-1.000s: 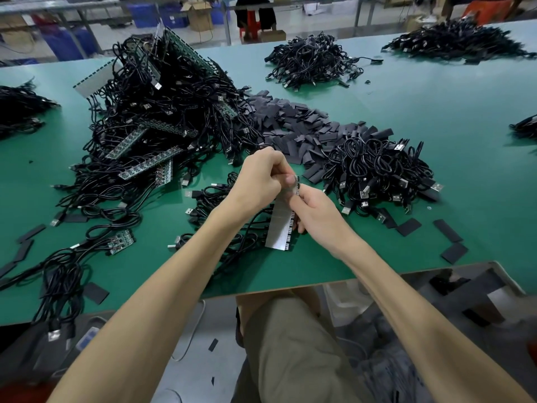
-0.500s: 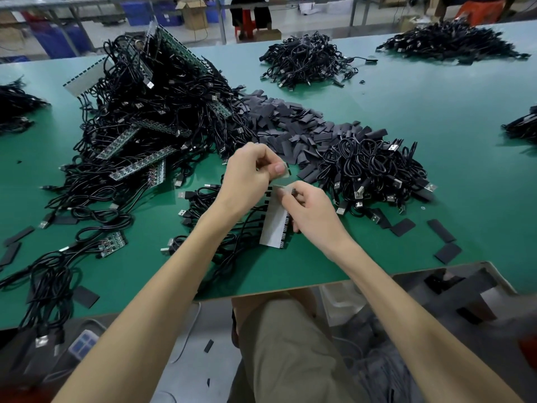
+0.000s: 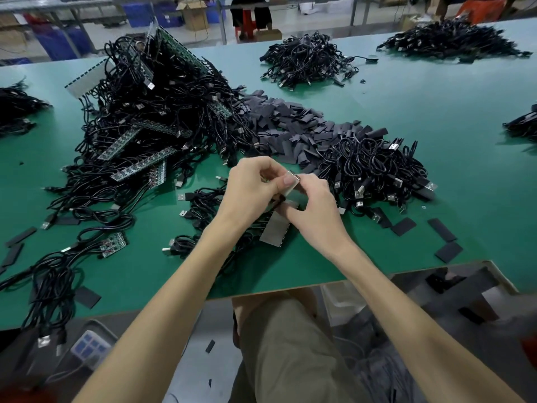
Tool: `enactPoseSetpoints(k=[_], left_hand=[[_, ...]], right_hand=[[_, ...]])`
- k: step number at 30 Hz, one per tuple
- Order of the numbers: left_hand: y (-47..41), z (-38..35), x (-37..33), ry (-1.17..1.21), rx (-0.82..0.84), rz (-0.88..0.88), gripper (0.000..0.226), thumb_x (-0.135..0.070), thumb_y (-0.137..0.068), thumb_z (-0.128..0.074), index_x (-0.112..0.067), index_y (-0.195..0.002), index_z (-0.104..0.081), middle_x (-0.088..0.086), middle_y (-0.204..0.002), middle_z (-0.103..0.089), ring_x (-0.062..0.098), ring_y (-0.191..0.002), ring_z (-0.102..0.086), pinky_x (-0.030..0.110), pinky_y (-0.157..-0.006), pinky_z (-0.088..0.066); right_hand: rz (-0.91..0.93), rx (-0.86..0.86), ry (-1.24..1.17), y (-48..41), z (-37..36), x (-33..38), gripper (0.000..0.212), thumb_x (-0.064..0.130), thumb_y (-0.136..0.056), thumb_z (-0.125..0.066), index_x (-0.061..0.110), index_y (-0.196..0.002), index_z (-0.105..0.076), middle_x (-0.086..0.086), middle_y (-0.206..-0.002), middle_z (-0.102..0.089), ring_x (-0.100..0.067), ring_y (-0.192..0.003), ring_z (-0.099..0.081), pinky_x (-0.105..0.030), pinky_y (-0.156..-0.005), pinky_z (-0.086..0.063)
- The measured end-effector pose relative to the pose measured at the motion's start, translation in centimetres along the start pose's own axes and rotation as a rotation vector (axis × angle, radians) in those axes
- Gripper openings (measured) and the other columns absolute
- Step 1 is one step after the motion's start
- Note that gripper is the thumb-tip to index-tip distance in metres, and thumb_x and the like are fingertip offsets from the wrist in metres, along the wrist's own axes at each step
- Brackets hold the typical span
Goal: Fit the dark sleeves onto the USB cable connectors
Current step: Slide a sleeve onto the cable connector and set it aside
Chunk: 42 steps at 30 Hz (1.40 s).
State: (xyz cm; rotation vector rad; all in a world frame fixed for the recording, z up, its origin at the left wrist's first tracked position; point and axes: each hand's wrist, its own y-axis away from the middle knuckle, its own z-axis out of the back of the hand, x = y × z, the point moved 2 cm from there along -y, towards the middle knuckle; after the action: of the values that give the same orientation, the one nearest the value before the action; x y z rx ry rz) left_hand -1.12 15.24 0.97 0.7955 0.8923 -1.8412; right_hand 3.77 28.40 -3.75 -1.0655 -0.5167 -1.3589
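Pinching a small pale piece (image 3: 293,184) between both hands, above the near part of the green table (image 3: 436,112).

left hand (image 3: 252,189): fingers curled, thumb clamped on top of the piece.
right hand (image 3: 315,212): thumb against the piece's other side, fingers curled in below it.

The piece has a dark toothed edge and is too small to identify. A black cable (image 3: 278,202) comes out between the two hands. Can't tell whether a sleeve is in either grip.

A grey comb-edged panel (image 3: 274,231) sits under the right hand, its upper end hidden by the fingers. Held or just lying there: can't tell.

dark sleeves (image 3: 290,128):
- Flat, matte, charcoal-black short rectangles, a few ends gaping like squashed tube.
- Loose heap mid-table, beyond the hands.
- It lies between the big tangled heap (image 3: 151,112) on the left and the coiled-cable pile (image 3: 373,170) on the right, touching both.
- A few loose sleeves (image 3: 402,226) lie flat near the front right edge, apart from the heap. Several more lie at front left.

USB connectors (image 3: 393,147): silver metal plugs on black housings, sticking out all round the coiled-cable pile. A couple lie on the table just left of the hands.

The big tangled heap is black cable mixed with green circuit board strips (image 3: 145,165). A far cable pile (image 3: 308,59) sits at the back of the table.
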Motion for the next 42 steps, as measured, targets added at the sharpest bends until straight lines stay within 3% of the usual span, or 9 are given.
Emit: enactPoseSetpoints(k=[4,8,11,16,18,21,24,29,42], left_hand=[[0.1,-0.2,1.5,0.013,0.013,0.096,0.013,-0.011,-0.088,-0.08,-0.014,-0.08,-0.071,-0.001,-0.072,-0.074,0.007,-0.064,-0.065,0.03,-0.067,-0.056],[0.6,-0.3,2.4,0.012,-0.012,0.136,0.016,-0.008,-0.087,-0.079,-0.016,-0.077,-0.07,0.0,-0.072,-0.075,0.014,-0.068,-0.069,0.041,-0.073,-0.061],[0.7,-0.4,2.4,0.019,-0.044,0.122,0.016,-0.009,-0.086,-0.08,-0.018,-0.076,-0.071,0.0,-0.072,-0.075,0.02,-0.072,-0.072,0.045,-0.074,-0.061],[1.0,-0.3,1.7,-0.032,-0.047,0.06,0.018,-0.009,-0.088,-0.079,-0.023,-0.077,-0.072,-0.008,-0.07,-0.072,0.012,-0.068,-0.069,0.029,-0.067,-0.059],[1.1,0.1,1.5,-0.067,0.017,0.022,0.019,-0.006,-0.088,-0.078,-0.023,-0.081,-0.073,-0.009,-0.071,-0.072,0.008,-0.064,-0.069,0.018,-0.062,-0.055],[1.0,1.0,1.3,-0.125,0.113,-0.014,0.015,-0.006,-0.082,-0.082,-0.021,-0.084,-0.077,-0.007,-0.074,-0.075,0.007,-0.066,-0.072,0.017,-0.068,-0.057],[1.0,1.5,1.2,-0.119,0.135,-0.003,0.012,-0.008,-0.078,-0.085,-0.015,-0.085,-0.078,-0.005,-0.073,-0.077,0.008,-0.066,-0.073,0.02,-0.069,-0.058],[1.2,1.5,1.5,-0.063,0.084,0.01,0.014,-0.01,-0.076,-0.089,-0.009,-0.086,-0.078,-0.002,-0.072,-0.077,0.013,-0.064,-0.074,0.02,-0.067,-0.058],[1.3,0.9,1.3,-0.071,0.005,-0.044,0.015,-0.006,-0.077,-0.086,-0.019,-0.081,-0.079,-0.011,-0.067,-0.073,0.003,-0.061,-0.069,0.014,-0.062,-0.053]], right_hand=[[-0.123,-0.028,-0.24,0.0,0.5,-0.2,0.015,0.012,-0.097,-0.062,0.018,-0.111,-0.067,0.001,-0.101,-0.075,-0.021,-0.095,-0.07,-0.041,-0.089,-0.057],[-0.101,-0.074,-0.131,0.2,0.3,-0.3,0.006,0.022,-0.099,-0.065,0.019,-0.1,-0.069,0.008,-0.088,-0.074,-0.005,-0.084,-0.07,-0.028,-0.076,-0.057],[-0.121,-0.068,-0.126,0.2,0.2,-0.4,0.006,0.026,-0.095,-0.069,0.02,-0.098,-0.069,0.009,-0.089,-0.074,-0.003,-0.083,-0.069,-0.022,-0.072,-0.054],[-0.164,-0.084,-0.179,0.0,0.5,-0.4,0.006,0.021,-0.092,-0.073,0.023,-0.092,-0.068,0.008,-0.084,-0.074,0.001,-0.076,-0.067,-0.015,-0.066,-0.05],[-0.176,-0.086,-0.207,0.1,0.6,-0.5,0.008,0.02,-0.091,-0.075,0.023,-0.09,-0.068,0.005,-0.083,-0.074,-0.003,-0.076,-0.068,-0.019,-0.067,-0.052],[-0.195,-0.066,-0.248,0.1,0.7,-0.5,0.007,0.017,-0.091,-0.076,0.018,-0.092,-0.069,-0.002,-0.084,-0.076,-0.017,-0.082,-0.072,-0.03,-0.073,-0.057],[-0.156,-0.053,-0.212,0.2,0.7,-0.4,0.014,0.016,-0.09,-0.076,0.025,-0.086,-0.067,0.001,-0.082,-0.075,-0.01,-0.077,-0.07,-0.022,-0.069,-0.054],[-0.137,-0.056,-0.166,0.1,0.8,-0.3,0.018,0.016,-0.089,-0.077,0.028,-0.084,-0.065,0.007,-0.079,-0.071,0.002,-0.068,-0.062,-0.012,-0.064,-0.048],[-0.18,-0.089,-0.182,0.2,0.8,-0.3,0.006,0.017,-0.091,-0.074,0.014,-0.089,-0.069,0.002,-0.08,-0.074,-0.007,-0.075,-0.069,-0.021,-0.068,-0.054]])
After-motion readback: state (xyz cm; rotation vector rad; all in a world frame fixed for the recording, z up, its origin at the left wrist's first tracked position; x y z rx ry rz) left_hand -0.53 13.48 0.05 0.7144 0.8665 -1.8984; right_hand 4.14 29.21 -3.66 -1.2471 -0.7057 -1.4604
